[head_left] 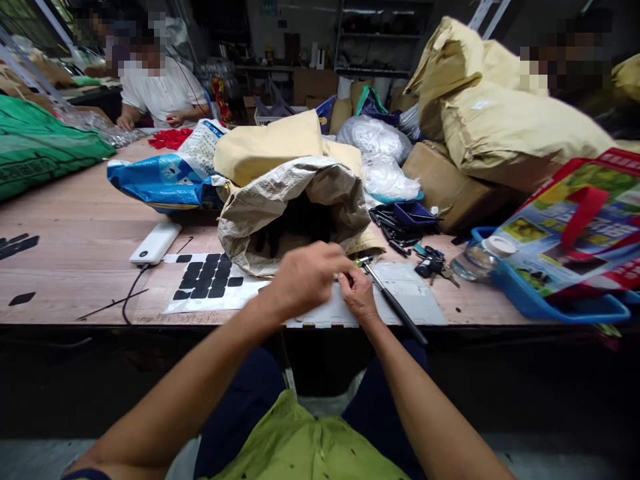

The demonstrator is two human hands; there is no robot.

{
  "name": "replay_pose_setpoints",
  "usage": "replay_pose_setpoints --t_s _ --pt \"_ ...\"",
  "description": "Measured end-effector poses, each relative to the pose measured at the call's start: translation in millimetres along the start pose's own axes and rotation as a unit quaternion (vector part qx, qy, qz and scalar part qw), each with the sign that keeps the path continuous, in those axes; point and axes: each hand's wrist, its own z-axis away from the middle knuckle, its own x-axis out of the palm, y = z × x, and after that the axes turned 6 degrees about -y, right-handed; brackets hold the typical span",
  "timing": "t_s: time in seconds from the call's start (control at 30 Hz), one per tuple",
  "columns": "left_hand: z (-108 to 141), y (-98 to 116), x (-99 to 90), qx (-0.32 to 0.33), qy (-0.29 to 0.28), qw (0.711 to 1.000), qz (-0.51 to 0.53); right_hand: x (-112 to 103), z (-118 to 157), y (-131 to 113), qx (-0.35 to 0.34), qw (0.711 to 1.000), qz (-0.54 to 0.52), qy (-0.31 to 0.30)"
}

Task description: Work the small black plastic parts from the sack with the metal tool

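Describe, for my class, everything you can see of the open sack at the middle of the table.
The sack is pale greyish-beige, of thin, crinkled material that looks like woven plastic or paper. It lies on the table, its wide, uneven mouth gaping toward the viewer, the rim creased. Inside are black contents, too dark to identify. A tan bundle sits behind; whether it joins the sack is unclear. Part of the lower rim is hidden.

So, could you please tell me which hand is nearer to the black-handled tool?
Right. The right hand is just left of the black-handled tool; the left hand is farther left, beyond the right hand.
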Motion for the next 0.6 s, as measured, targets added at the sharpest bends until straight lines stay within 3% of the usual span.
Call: replay_pose_setpoints --t_s 0.1,0.17,0.27,0.33,0.43,0.6 --pt "-18.0 -82.2 -9.9 -0.108 -0.093 0.982 -0.122 0.2 -0.7 -0.3 0.002 0.999 -0.031 0.016" --pt "-17.6 -127.5 -7.0 -0.138 -0.151 0.965 -0.165 0.1 -1.2 -0.6 0.002 0.999 -0.045 0.022" --pt "-11.2 -158.6 0.7 -0.118 -0.17 0.957 -0.206 0.1 -1.4 -0.6 0.001 0.998 -0.051 0.026" --pt "-10.6 -153.8 3.7 -0.102 -0.147 0.96 -0.214 0.4 -1.4 -0.2 0.003 0.998 -0.054 0.028" --pt "-14.7 -119.4 11.0 -0.087 -0.096 0.976 -0.176 0.9 -1.1 0.4 0.002 0.998 -0.057 0.031" --pt "-8.5 -53.4 55.0 -0.043 -0.092 0.993 -0.063 0.5 0.3 0.2 0.001 0.998 -0.052 0.036"
